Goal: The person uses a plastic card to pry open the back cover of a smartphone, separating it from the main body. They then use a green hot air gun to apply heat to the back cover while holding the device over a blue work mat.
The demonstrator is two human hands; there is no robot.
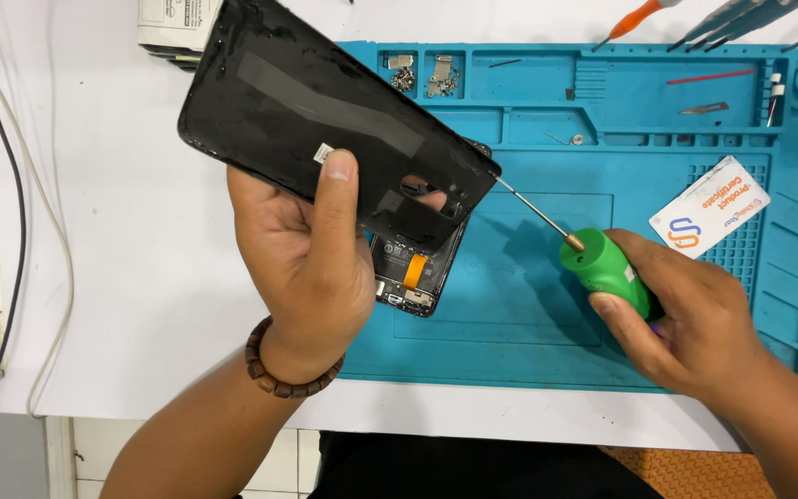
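Left hand (302,268) up off the surface (122,240), its grip closed on the black back cover (325,120): thumb pressed flat on the inner face, a fingertip showing through the camera cut-out. The cover's long axis runs from far left down to near right, tilted up off the open phone body (413,273) lying on the blue work mat (528,305), its orange flex and circuit board showing beneath the cover's lower edge.

Right hand (695,323) sits to the right and nearer, grip wrapped around the green-handled screwdriver (607,268). The thin metal shaft points up and to the left, straight at the cover's lower right corner, and the tip meets or slips just under that edge; exactly where it lands is hidden.

So the phone lies left of the right hand and directly below the left.

Far side of the mat: small trays holding screws and brackets (422,76), a white card (708,208) off to the right, more tools (722,23) at the far right.
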